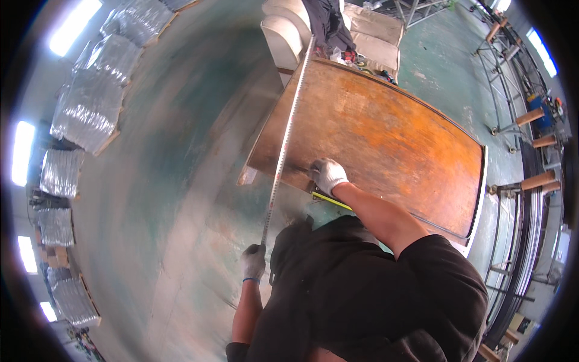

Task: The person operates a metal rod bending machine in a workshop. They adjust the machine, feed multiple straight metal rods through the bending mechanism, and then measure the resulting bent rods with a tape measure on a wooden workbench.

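A long white tape measure (281,158) stretches from my left hand (253,260) up past the far left corner of a worn brown wooden table (386,139). My left hand, in a whitish work glove, is closed round the near end of the tape, low beside my body; the tape's case cannot be made out. At the table's near left edge my right hand (327,175), also gloved, has its fingers bent together over the tabletop. A dark shape shows at those fingertips, too blurred to name. Beneath that hand, a yellow-green strip (332,200) shows below the table's edge.
A cream sofa (283,36) with dark clothing (329,24) stands beyond the table. Small items (350,57) lie at the table's far edge. Wrapped pallet stacks (90,108) line the left wall. Metal racks (500,78) with rolls (537,180) stand along the right.
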`<state>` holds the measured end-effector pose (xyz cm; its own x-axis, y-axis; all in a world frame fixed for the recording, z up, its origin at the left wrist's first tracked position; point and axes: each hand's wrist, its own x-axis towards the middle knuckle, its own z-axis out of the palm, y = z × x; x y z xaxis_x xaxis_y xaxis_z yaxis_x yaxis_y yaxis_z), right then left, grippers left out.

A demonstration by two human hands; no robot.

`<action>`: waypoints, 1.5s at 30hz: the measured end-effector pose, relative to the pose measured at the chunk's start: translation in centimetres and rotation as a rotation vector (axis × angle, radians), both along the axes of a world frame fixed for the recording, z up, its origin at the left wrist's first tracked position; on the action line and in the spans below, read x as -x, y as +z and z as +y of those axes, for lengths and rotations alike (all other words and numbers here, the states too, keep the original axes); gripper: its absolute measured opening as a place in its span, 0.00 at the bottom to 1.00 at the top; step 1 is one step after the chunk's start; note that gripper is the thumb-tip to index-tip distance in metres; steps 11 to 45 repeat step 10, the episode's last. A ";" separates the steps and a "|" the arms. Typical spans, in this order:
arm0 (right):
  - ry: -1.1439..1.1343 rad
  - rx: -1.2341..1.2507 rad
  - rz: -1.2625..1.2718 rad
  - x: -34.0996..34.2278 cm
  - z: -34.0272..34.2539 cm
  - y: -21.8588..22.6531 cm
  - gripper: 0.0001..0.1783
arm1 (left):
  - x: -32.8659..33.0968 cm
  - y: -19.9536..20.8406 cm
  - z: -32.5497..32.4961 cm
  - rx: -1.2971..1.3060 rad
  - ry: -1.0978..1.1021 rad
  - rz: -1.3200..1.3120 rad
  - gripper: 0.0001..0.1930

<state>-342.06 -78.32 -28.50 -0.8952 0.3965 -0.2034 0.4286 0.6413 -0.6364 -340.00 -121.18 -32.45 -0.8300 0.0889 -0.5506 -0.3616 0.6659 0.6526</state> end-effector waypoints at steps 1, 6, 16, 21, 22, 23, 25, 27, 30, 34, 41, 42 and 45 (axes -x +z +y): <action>0.035 -0.120 -0.012 -0.5 -0.4 -0.6 0.19 | 1.7 -0.2 -0.4 -0.005 -0.007 -0.010 0.18; 0.123 -0.287 -0.052 0.2 -3.0 -2.5 0.21 | 8.4 -0.1 -3.1 0.002 -0.105 -0.003 0.17; 0.119 -0.277 -0.051 2.3 -4.4 -2.8 0.25 | 11.5 0.7 -3.9 0.081 -0.202 0.011 0.19; 0.119 -0.277 -0.051 2.3 -4.4 -2.8 0.25 | 11.5 0.7 -3.9 0.081 -0.202 0.011 0.19; 0.119 -0.277 -0.051 2.3 -4.4 -2.8 0.25 | 11.5 0.7 -3.9 0.081 -0.202 0.011 0.19; 0.119 -0.277 -0.051 2.3 -4.4 -2.8 0.25 | 11.5 0.7 -3.9 0.081 -0.202 0.011 0.19; 0.119 -0.277 -0.051 2.3 -4.4 -2.8 0.25 | 11.5 0.7 -3.9 0.081 -0.202 0.011 0.19; 0.119 -0.277 -0.051 2.3 -4.4 -2.8 0.25 | 11.5 0.7 -3.9 0.081 -0.202 0.011 0.19; 0.119 -0.277 -0.051 2.3 -4.4 -2.8 0.25 | 11.5 0.7 -3.9 0.081 -0.202 0.011 0.19; 0.119 -0.277 -0.051 2.3 -4.4 -2.8 0.25 | 11.5 0.7 -3.9 0.081 -0.202 0.011 0.19; 0.119 -0.277 -0.051 2.3 -4.4 -2.8 0.25 | 11.5 0.7 -3.9 0.081 -0.202 0.011 0.19; 0.119 -0.277 -0.051 2.3 -4.4 -2.8 0.25 | 11.5 0.7 -3.9 0.081 -0.202 0.011 0.19; 0.119 -0.277 -0.051 2.3 -4.4 -2.8 0.25 | 11.5 0.7 -3.9 0.081 -0.202 0.011 0.19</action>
